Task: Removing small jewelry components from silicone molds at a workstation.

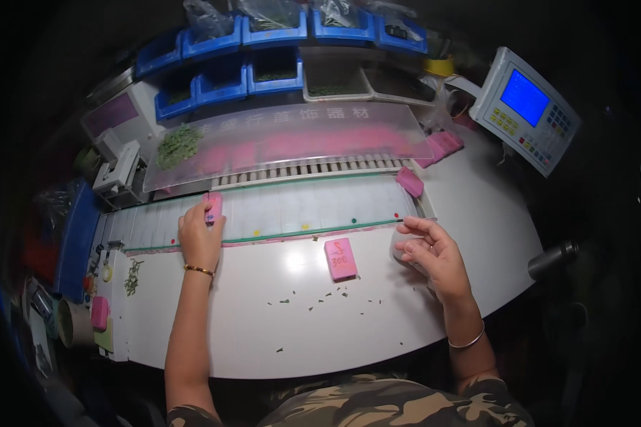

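Observation:
My left hand [201, 233] is closed on a small pink block [214, 205] above the left part of the long white tray [263, 210] with green edges. Its fingers cover part of that block. To the right, my right hand [434, 260] is held over the white table near the tray's end, thumb and fingers drawn together. A thin dark bit shows at its fingertips, too small to name. Between the hands a second pink block [341, 260] with red handwriting lies on the table. Another pink block [409, 182] rests tilted on the tray's right end.
Small green pieces [319, 304] are scattered on the white table [242, 320]. A clear sheet [299, 121] with a green heap [179, 146] on it slopes behind the tray. Blue bins [274, 32] stand at the back. A control panel [527, 107] with a lit screen is at right.

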Motion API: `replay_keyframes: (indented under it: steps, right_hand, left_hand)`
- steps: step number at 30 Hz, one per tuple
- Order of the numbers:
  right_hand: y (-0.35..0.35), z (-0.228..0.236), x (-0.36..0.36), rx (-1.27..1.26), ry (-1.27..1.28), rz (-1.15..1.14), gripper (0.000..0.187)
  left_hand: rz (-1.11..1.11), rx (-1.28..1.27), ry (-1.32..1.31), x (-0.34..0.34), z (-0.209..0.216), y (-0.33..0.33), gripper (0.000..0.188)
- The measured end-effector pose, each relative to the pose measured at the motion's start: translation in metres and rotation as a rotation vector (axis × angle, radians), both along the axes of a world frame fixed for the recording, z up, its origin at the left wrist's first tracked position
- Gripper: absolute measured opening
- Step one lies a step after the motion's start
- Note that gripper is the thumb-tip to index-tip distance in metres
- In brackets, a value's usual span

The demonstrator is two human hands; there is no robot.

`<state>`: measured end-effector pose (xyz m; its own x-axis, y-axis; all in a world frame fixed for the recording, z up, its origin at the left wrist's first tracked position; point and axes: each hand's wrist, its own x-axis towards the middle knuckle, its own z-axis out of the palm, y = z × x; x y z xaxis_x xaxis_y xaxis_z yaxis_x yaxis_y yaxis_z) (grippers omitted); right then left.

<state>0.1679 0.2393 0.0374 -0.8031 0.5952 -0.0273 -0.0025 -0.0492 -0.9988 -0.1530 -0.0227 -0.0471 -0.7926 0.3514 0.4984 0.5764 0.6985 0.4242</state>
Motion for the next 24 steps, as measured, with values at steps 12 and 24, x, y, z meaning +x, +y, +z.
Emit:
replay_keyframes:
  steps: [12,24]
  right_hand:
    - [0.127,0.041,0.039,0.397,0.051,-0.337,0.033]
    - [0.264,0.079,0.071,1.076,-0.029,-0.787,0.029]
  left_hand:
    - [-0.417,0.295,-0.631,0.072,0.034,0.006,0.027]
    - [-0.587,0.112,-1.511,0.105,0.033,0.015,0.024]
